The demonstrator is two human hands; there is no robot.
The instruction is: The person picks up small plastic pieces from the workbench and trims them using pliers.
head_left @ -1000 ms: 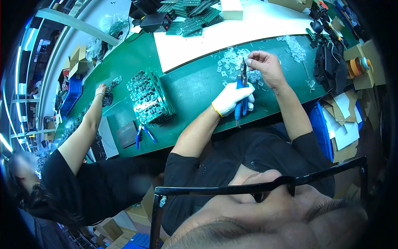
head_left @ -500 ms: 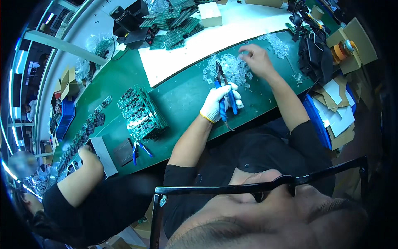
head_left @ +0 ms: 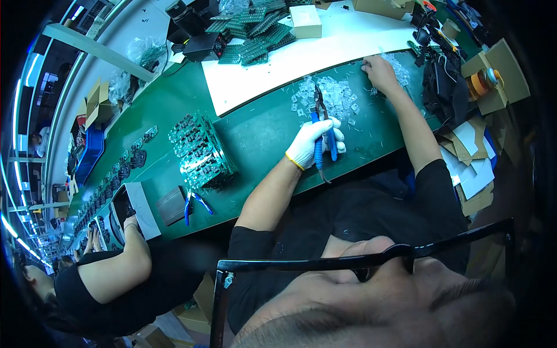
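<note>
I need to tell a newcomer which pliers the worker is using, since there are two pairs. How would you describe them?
Start at the long green bench and find the heap of small clear plastic parts beside the white mat. The pliers stand there in the white-gloved left hand, nose on the heap. The other blue-handled pair lies unheld, beside the stacked circuit boards.

Blue-handled pliers (head_left: pixel 321 130): two showing, a second pair (head_left: pixel 195 204) lying on the table (head_left: pixel 255 133)
White box (head_left: pixel 306 21): one sitting
Clear plastic pieces (head_left: pixel 336 98): too many for counting
</note>
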